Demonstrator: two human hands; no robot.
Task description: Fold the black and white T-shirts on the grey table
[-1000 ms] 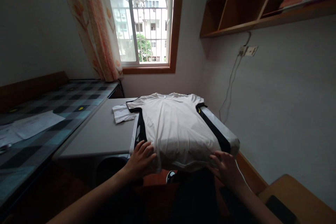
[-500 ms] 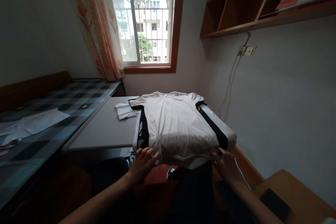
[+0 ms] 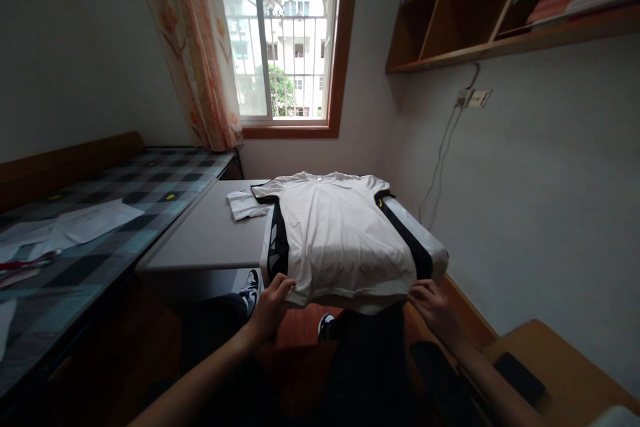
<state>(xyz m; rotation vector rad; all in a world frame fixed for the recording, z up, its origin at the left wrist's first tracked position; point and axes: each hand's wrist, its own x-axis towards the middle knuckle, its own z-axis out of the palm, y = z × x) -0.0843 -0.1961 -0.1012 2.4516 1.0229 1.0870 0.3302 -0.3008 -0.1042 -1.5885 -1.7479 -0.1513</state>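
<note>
A white T-shirt [image 3: 350, 240] lies spread out, its collar toward the window and its hem toward me. Beneath it show the black sides of another garment [image 3: 279, 240] and a white surface at the right edge. My left hand [image 3: 274, 297] pinches the shirt's hem at the left corner, fingers closed. At the right corner of the hem, my right hand [image 3: 429, 300] is closed in a pinch on the fabric. The hem sags a little over the near edge between my hands. Left of the shirt, a folded white cloth [image 3: 246, 205] rests on the grey table [image 3: 195, 237].
A bed with a checked cover [image 3: 107, 213] and loose papers [image 3: 83, 223] is at the left. Shelves [image 3: 465, 20] hang on the right wall above a socket with cables [image 3: 475, 99]. A wooden chair or stool [image 3: 540, 347] stands at the lower right.
Both hands have risen slightly with the hem. My left hand has gone from spread fingers on the fabric to a pinch at the corner. The view has shifted slightly.
</note>
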